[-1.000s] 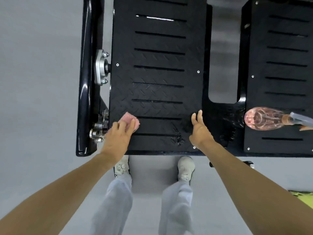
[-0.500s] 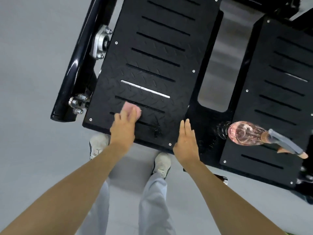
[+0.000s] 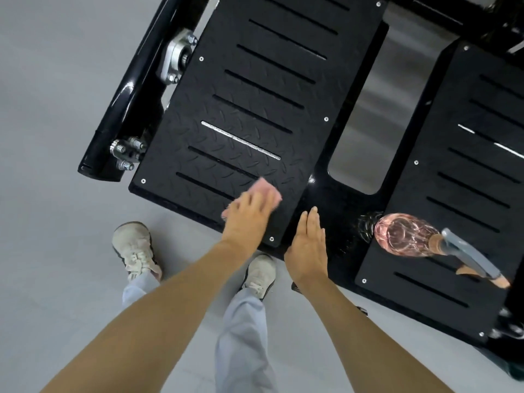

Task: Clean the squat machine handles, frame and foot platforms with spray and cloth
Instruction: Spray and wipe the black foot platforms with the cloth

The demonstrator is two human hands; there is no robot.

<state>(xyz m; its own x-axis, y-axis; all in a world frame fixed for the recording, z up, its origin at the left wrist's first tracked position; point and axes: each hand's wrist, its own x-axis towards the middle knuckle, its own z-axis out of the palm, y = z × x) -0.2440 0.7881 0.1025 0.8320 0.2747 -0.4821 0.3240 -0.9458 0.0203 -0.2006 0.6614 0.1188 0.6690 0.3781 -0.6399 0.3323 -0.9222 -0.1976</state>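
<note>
Left hand [image 3: 248, 215] flat, pressing the cloth [image 3: 265, 187] on the near right corner of the platform [image 3: 272, 46]; the rest runs away up-left. Right hand [image 3: 307, 248] open, idle.

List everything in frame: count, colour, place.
foot platforms: 2, black, slotted tread plate; one centre, one right
frame rail: 1, glossy black, left of the centre platform
bearing bracket: 1, silver, between rail and platform
bolts: small cluster, silver, at the rail's near end
spray bottle: 1, clear pink with grey trigger, upright by the right platform's left edge
cloth: 1, pink, centre platform's near right corner, under the left hand
floor: grey, around the machine
shoes: 2, off-white, on the floor
trousers: light blue-grey
left hand: presses the cloth flat
right hand: open, empty, over the black section between the platforms
</note>
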